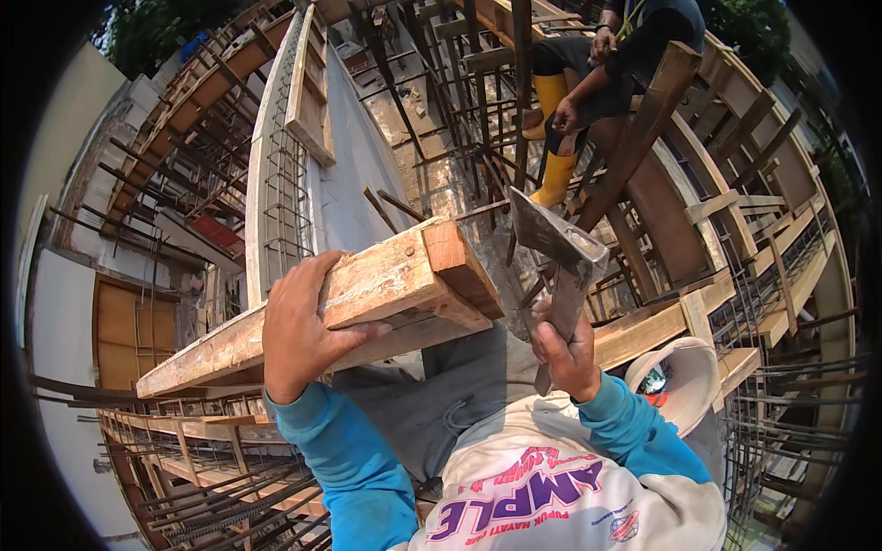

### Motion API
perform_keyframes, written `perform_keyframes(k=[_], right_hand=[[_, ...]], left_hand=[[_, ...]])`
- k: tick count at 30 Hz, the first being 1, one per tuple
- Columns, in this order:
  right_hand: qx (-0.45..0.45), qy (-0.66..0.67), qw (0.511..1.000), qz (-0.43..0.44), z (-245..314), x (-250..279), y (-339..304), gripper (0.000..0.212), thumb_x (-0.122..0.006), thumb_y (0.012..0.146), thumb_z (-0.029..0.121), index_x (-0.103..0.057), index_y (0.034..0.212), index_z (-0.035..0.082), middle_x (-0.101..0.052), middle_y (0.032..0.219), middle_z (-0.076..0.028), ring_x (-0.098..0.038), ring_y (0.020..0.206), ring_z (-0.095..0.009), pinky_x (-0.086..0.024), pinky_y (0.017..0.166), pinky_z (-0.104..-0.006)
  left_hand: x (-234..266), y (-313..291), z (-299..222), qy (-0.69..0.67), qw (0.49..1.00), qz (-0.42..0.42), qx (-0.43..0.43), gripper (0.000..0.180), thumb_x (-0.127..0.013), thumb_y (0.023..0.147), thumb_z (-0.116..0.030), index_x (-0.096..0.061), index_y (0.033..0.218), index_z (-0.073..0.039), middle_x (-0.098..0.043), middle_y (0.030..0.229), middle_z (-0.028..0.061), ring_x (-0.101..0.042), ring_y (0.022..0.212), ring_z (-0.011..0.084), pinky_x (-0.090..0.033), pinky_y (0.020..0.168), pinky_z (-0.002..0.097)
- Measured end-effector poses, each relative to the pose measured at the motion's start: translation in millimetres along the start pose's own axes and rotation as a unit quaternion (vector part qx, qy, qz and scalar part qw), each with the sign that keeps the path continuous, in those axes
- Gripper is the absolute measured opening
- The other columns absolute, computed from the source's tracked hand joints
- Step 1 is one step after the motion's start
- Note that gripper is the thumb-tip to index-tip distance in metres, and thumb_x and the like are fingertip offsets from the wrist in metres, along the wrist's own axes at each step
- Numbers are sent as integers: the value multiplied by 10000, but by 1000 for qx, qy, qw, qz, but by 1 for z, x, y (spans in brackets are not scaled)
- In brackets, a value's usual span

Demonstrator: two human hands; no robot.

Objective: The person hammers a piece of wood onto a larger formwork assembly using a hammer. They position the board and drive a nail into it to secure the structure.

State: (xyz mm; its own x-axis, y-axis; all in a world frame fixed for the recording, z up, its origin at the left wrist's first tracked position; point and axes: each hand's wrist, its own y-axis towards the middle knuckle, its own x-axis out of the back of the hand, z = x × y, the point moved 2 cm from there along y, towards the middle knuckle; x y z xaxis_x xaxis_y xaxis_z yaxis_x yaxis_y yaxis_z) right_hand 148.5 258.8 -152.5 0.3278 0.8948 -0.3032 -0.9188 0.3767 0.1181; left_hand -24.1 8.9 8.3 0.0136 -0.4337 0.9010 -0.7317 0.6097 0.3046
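Observation:
A long, pale timber form [395,271], built from boards fixed together, slants across in front of me. My left hand [308,317] grips its near part, fingers over the top and thumb along the side. Its squared end, with a reddish block [450,248], points to the right. Just beyond that end my right hand [568,354] is closed round the handle of a hammer [560,239]. The hammer is raised, its worn metal head uppermost and apart from the timber. One end of the head tapers to a flat wedge.
A co-worker in yellow boots [553,179] is at the upper right, behind a thick slanting post [643,129]. A rebar cage [283,197] runs beside a grey wall panel [354,174]. Bundled steel bars [230,500] lie lower left. A white bucket-like container [689,381] is by my right arm.

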Motion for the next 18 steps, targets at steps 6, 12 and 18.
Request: perform_keyframes(k=[6,12,18], right_hand=[[165,-102,980,39,57,-38,6,295,-603,981,105,-535,1235,-30,-570,822,-31,-509,658,-89,-435,611,-249],[83,-60,994,31,47,-44,-7,265,-590,996,128,-537,1208,-21,-535,745,11,-472,629,-79,-389,570,-256],[141,39,989,6,23,-49,-18,233,-533,1029,167,-454,1196,25,-481,728,-19,-433,594,-77,-376,513,-253]], left_hand=[[1,1,0,-2,1000,3,1,829,-881,538,-482,-617,1186,-36,-658,1057,130,-618,1005,348,-447,874,434],[1,2,-1,-11,1000,-4,-7,817,-888,549,-446,-618,1203,-37,-662,1098,141,-621,1032,354,-454,886,437],[5,4,-1,-8,1000,10,-15,804,-895,558,-402,-610,1206,-21,-665,1102,150,-625,1025,378,-472,880,448]])
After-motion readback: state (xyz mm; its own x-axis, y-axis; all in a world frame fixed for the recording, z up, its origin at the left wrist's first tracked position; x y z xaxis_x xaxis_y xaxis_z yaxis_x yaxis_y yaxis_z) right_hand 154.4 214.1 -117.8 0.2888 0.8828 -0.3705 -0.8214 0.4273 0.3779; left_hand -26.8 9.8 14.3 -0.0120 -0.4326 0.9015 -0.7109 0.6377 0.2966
